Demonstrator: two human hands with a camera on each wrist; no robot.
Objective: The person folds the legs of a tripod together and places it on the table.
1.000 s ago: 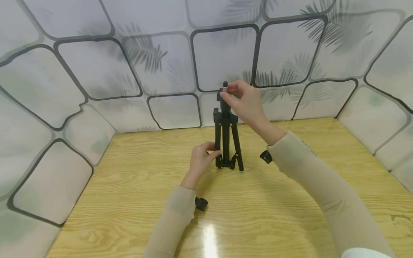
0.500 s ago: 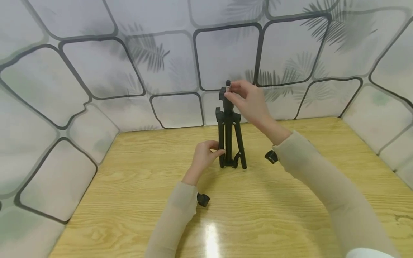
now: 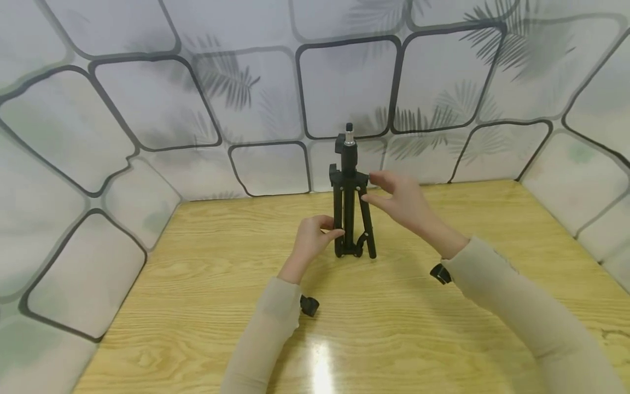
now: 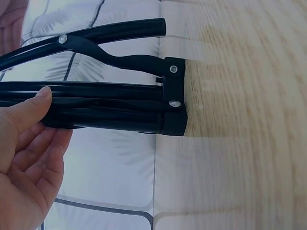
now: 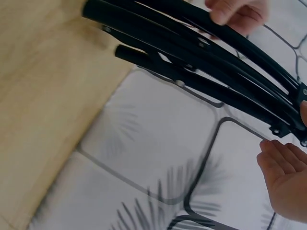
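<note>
A black tripod [image 3: 348, 210] stands upright on the wooden table, its legs folded close, with a silver stud and black cap on top. My left hand [image 3: 309, 241] pinches its left leg low down between thumb and fingers; the left wrist view shows that hand [image 4: 29, 167] near the foot bracket [image 4: 174, 103]. Beside the upper right leg is my right hand [image 3: 406, 202], thumb and fingers spread apart. In the right wrist view the right hand [image 5: 288, 184] lies by the hub end of the legs [image 5: 158, 38], its thumb mostly cut off at the frame edge.
The wood-grain table [image 3: 221, 328] runs back to a patterned cloth wall [image 3: 266, 98] close behind the tripod. Cloth also rises at both sides. Small black devices [image 3: 309, 305] sit at both wrists.
My right hand has let go of the stud at the tripod's top and come down to its upper right leg. My left hand keeps its hold on the left leg.
</note>
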